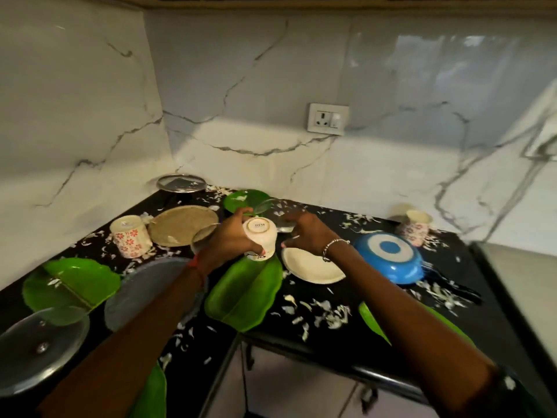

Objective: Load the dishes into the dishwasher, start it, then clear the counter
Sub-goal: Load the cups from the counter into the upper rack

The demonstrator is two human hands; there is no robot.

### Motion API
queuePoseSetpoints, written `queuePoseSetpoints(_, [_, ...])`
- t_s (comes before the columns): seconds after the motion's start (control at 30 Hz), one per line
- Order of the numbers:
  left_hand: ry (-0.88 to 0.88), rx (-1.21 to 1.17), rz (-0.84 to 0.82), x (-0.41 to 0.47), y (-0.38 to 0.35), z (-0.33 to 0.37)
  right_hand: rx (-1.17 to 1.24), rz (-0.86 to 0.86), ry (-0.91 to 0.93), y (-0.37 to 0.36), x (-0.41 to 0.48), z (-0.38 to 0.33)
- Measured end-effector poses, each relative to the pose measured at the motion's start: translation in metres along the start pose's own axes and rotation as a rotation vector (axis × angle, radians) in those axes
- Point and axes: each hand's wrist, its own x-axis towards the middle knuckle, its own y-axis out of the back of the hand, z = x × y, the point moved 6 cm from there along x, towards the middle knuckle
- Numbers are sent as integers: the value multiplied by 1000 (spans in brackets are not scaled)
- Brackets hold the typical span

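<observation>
My left hand (230, 236) grips a white cup (260, 236) tipped on its side, its base turned toward me, above a green leaf-shaped plate (244, 294). A clear glass bowl (200, 236) shows just left of that hand. My right hand (304, 232) reaches over the black counter (361, 327) with its fingers curled at a clear glass dish (284, 220); whether it holds the dish I cannot tell. A white plate (313, 267) lies under my right wrist.
Around lie a floral cup (131, 238) on its side, a round woven mat (184, 224), an upturned blue pan (390, 257), a second floral cup (416, 226), more green plates (72, 285), a glass lid (39, 348) and a steel plate (182, 184). White scraps litter the counter.
</observation>
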Motion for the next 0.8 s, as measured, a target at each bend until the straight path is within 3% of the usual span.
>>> queuePoseSetpoints(0.33, [-14, -87, -133, -146, -175, 51, -17, -18, -122, 34, -243, 60])
queuePoseSetpoints(0.6, [-22, -83, -424, -265, -306, 82, 67, 100, -276, 54, -430, 96])
queuePoseSetpoints(0.8, [-142, -52, -628, -347, -376, 105, 12, 96, -388, 47, -540, 94])
